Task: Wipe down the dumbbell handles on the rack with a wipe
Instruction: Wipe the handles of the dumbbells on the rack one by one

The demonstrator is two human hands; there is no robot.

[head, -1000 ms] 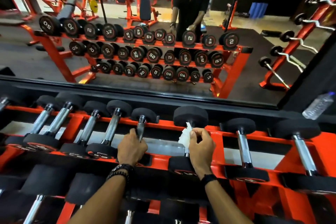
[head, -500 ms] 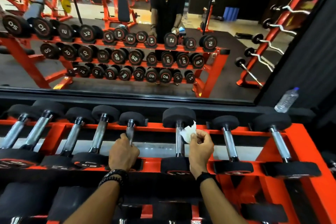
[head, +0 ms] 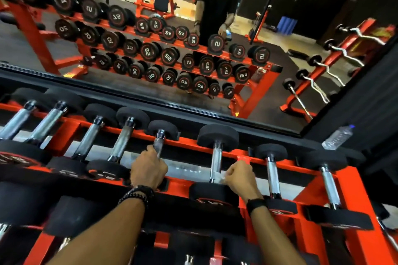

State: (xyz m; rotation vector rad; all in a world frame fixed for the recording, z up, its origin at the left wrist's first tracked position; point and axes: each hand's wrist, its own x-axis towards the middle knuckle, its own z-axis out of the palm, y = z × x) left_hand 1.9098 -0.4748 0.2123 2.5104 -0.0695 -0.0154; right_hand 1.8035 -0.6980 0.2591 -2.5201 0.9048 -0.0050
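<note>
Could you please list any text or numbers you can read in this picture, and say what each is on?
"2", mirrored: end of a reflected dumbbell in the mirror.
"30", mirrored: reflected bottom-row dumbbell.
Near dumbbell end markings: too blurred.
Water bottle label: unreadable.

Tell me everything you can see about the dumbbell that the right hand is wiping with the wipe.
The black round-headed dumbbell with a shiny metal handle lies across the top tier of the orange steel rack, its far head toward the mirror and its near head toward the person. Its matte heads look rubbery; the near one carries red markings, too blurred to read. The right hand pinches a pale crumpled wipe against the handle's lower end. The neighbouring dumbbells lie apart from it.
</note>
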